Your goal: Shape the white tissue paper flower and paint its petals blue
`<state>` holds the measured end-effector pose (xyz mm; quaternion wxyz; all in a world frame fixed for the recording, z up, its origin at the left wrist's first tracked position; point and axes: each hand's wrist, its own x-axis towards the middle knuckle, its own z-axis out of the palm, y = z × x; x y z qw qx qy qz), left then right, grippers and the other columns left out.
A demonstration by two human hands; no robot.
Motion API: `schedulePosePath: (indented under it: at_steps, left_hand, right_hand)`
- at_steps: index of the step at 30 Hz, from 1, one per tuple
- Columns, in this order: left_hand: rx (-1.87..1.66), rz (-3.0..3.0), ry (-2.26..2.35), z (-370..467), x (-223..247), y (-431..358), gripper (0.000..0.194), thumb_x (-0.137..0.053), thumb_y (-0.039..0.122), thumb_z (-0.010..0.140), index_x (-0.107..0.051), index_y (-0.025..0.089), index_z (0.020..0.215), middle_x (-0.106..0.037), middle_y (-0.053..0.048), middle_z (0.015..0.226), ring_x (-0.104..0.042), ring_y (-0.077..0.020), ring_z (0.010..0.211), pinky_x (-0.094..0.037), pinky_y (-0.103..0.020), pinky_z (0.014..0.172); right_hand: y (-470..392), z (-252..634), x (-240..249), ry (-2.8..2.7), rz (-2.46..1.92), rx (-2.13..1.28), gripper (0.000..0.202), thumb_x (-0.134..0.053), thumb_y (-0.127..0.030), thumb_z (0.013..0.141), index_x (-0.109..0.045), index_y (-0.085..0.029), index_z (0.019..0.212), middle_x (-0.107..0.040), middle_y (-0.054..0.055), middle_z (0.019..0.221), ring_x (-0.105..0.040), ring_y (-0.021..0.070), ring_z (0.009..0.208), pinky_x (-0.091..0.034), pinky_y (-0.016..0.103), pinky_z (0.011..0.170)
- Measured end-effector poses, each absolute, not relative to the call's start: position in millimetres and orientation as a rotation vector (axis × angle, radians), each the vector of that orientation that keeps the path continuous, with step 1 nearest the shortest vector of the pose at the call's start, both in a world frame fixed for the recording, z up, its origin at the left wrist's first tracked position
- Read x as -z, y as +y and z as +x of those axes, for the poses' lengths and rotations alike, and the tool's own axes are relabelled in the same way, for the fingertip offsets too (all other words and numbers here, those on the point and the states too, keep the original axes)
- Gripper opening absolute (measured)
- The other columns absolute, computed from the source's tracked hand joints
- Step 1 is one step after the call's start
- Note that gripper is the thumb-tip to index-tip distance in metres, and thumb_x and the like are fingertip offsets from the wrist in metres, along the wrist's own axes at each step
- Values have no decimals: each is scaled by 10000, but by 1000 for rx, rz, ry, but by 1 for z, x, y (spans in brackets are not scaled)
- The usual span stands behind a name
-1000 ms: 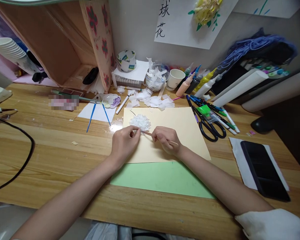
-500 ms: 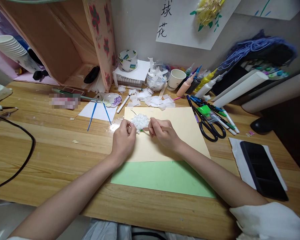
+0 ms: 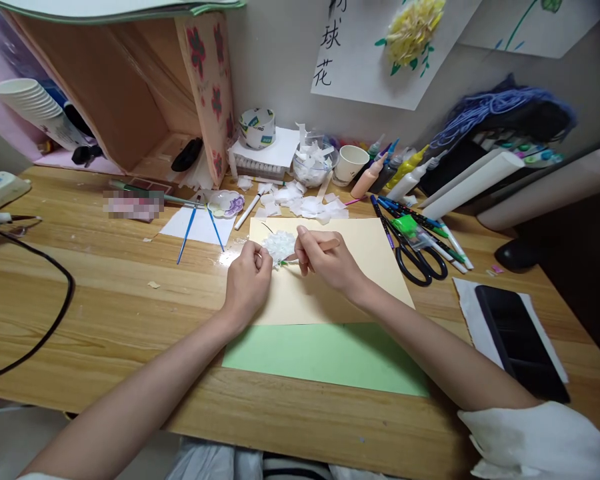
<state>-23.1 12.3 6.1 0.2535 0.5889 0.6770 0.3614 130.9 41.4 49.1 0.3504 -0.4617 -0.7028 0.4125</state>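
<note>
A white ruffled paper flower (image 3: 279, 247) lies on a cream sheet (image 3: 350, 287), with a small green mark (image 3: 284, 263) at its lower edge. My left hand (image 3: 247, 280) is closed at the flower's left side, thumb and finger meeting at its rim. Just right of the flower, my right hand (image 3: 330, 260) is closed in a pinch. A slender brownish stick-like tool (image 3: 333, 244) seems to pass through its fingers, its tip close to the green mark; the tool's kind is unclear. Beneath the cream sheet lies a green sheet (image 3: 325, 357).
White paper scraps (image 3: 325, 208) lie behind the sheets, near a bowl of strips (image 3: 313, 160) and a paper cup (image 3: 351, 165). Paint bottles (image 3: 370, 177) stand beyond. Black-handled scissors (image 3: 423, 267) and pens are to the right, two blue brushes (image 3: 187, 233) to the left.
My right hand has lifted and turned slightly, its fingertips shifting a little up from the flower's right edge. My left hand stays in place. The camera view has tilted up slightly.
</note>
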Motion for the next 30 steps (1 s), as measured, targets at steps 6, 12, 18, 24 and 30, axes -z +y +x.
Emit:
schedulePosePath:
  at_steps: [6,12,18,24,30]
  left_hand:
    - [-1013,1547,1808,-25,-5,13,169,-411,290,895,-461,207,756,-503,32,628,-480,-141,601,-302,-255,588]
    - [-1031,1513,1764,-27,-5,13,208,-386,288,906,-447,209,724,-503,25,637,-476,-146,612,-307,-259,589]
    - [-1022,1510,1755,-28,-5,13,213,-381,276,903,-430,211,707,-477,33,623,-460,-142,604,-302,-255,588]
    - [-1014,1483,1752,-28,-6,12,205,-398,269,891,-435,207,700,-451,45,599,-433,-129,584,-291,-245,570]
    - [-1051,1475,1720,-29,-4,13,226,-411,293,897,-445,202,693,-445,48,594,-428,-122,580,-289,-242,569]
  right_hand:
    - [50,141,-52,-1759,-1102,-932,448,-405,-445,941,-524,-186,595,-552,-17,536,-506,101,522,-385,239,555]
    - [101,143,-35,-1917,-1088,-679,113,-621,-289,807,-585,-182,812,-659,32,784,-600,161,718,-420,271,660]
    - [134,109,-20,-2246,-962,-678,72,-603,-166,716,-553,-179,767,-645,11,725,-557,139,658,-382,243,629]
    - [147,86,-10,-2259,-970,-644,124,-464,-74,657,-476,-196,678,-522,-46,578,-442,101,539,-316,226,569]
    - [136,103,-21,-2152,-993,-662,109,-531,-119,675,-495,-190,749,-594,-11,688,-535,127,614,-391,246,612]
